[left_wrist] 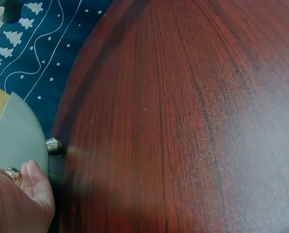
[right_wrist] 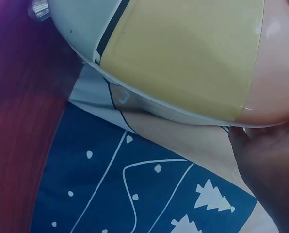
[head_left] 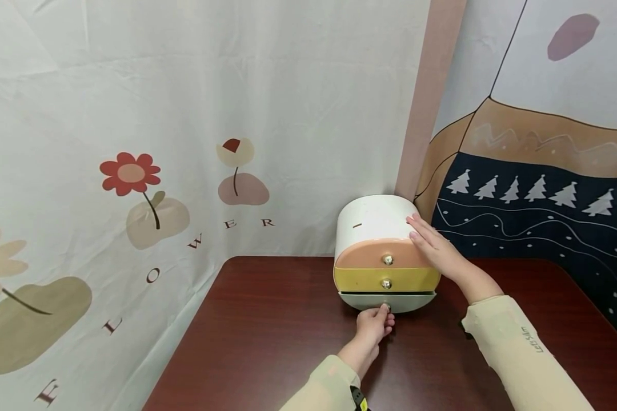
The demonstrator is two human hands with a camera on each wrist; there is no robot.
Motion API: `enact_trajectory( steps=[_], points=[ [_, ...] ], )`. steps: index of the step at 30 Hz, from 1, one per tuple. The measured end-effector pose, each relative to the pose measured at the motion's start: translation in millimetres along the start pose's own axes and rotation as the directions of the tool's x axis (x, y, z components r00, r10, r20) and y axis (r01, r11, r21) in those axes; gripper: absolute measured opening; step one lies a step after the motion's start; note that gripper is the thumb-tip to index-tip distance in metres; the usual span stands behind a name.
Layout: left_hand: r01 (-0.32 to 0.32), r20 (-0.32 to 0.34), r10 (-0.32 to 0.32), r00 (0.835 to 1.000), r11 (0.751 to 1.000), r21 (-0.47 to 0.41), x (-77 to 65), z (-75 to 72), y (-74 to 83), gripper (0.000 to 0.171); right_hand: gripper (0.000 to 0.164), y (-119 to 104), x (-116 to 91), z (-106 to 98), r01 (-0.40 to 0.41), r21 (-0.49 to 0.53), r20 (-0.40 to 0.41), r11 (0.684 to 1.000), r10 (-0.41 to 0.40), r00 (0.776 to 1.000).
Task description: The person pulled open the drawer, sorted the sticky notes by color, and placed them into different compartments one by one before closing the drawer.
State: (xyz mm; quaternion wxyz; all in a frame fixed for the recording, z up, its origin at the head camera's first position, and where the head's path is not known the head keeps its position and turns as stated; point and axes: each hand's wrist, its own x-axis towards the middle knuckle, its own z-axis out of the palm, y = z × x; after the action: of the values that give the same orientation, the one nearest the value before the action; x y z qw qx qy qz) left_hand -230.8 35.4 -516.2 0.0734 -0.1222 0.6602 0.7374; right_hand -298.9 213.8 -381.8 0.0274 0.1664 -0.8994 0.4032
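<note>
A small white drawer cabinet (head_left: 372, 216) with a rounded top stands on the table. Its front has a peach drawer (head_left: 360, 258), a yellow drawer (head_left: 355, 279) and, lowest, a grey-green drawer (head_left: 413, 302), which stands slightly out with a dark gap above it. My left hand (head_left: 372, 326) pinches the round metal knob (left_wrist: 11, 173) of that lowest drawer. My right hand (head_left: 439, 249) rests with straight fingers against the cabinet's upper right side. In the right wrist view, part of that hand shows beside the peach drawer.
The dark red wooden table (head_left: 267, 331) spreads around the cabinet. Behind it hang a pale curtain (head_left: 308, 114) with flower prints and a navy printed cloth (head_left: 545, 228) with white trees. A metal foot (left_wrist: 54, 146) juts from the cabinet's underside.
</note>
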Motion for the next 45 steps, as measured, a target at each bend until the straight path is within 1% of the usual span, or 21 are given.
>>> enact_trajectory(
  steps=[9, 14, 20, 24, 30, 33, 36, 39, 42, 45],
  points=[
    [0.014, -0.019, -0.015, 1.000, 0.999, -0.045, 1.0, 2.6, 0.2, 0.027, 0.060, -0.7, -0.6, -0.1, -0.014, -0.039, -0.006, 0.999, 0.013, 1.000],
    [0.022, -0.033, -0.025, 0.999, 0.998, -0.064, 3.4, 2.2, 0.0, 0.027, 0.060, -2.8, -0.7, 2.4, -0.013, -0.025, -0.006, 1.000, 0.013, 1.000],
    [0.020, -0.049, -0.024, 0.999, 0.998, -0.062, 6.7, 2.5, -0.7, 0.027, 0.060, -4.1, -0.8, 4.5, -0.005, -0.005, -0.015, 1.000, 0.004, 1.000],
    [0.027, -0.048, -0.030, 0.998, 0.998, -0.062, 6.9, 3.9, -0.2, 0.027, 0.060, -3.9, -2.0, 4.1, -0.004, -0.011, -0.025, 1.000, 0.004, 1.000],
    [0.027, -0.060, -0.028, 0.998, 0.999, -0.030, 7.2, 4.3, 0.8, 0.028, 0.059, -4.3, -1.9, 3.5, 0.009, -0.020, -0.031, 1.000, -0.010, 0.999],
    [0.030, -0.053, -0.032, 0.998, 0.999, -0.034, 7.9, 4.3, 0.4, 0.028, 0.059, -3.9, -1.8, 2.9, 0.007, -0.027, -0.030, 1.000, -0.008, 1.000],
    [0.032, -0.031, -0.033, 0.999, 0.999, -0.030, 7.9, 3.2, 0.1, 0.029, 0.059, -3.2, -2.1, 1.7, 0.000, -0.029, -0.026, 1.000, -0.001, 1.000],
    [0.051, 0.020, -0.051, 0.999, 0.999, 0.000, 7.7, -0.5, 0.3, 0.032, 0.059, -2.6, -2.9, 0.1, -0.006, -0.030, -0.023, 1.000, 0.006, 1.000],
    [0.069, 0.088, -0.074, 0.993, 0.996, 0.061, 7.9, -7.7, 1.9, 0.035, 0.060, -2.5, -2.9, -1.3, -0.008, -0.028, -0.016, 1.000, 0.007, 1.000],
    [0.063, 0.153, -0.082, 0.985, 0.990, 0.129, 7.6, -15.7, 2.3, 0.033, 0.060, -2.1, -2.4, -2.0, -0.005, -0.026, -0.011, 1.000, 0.005, 1.000]
  ],
)
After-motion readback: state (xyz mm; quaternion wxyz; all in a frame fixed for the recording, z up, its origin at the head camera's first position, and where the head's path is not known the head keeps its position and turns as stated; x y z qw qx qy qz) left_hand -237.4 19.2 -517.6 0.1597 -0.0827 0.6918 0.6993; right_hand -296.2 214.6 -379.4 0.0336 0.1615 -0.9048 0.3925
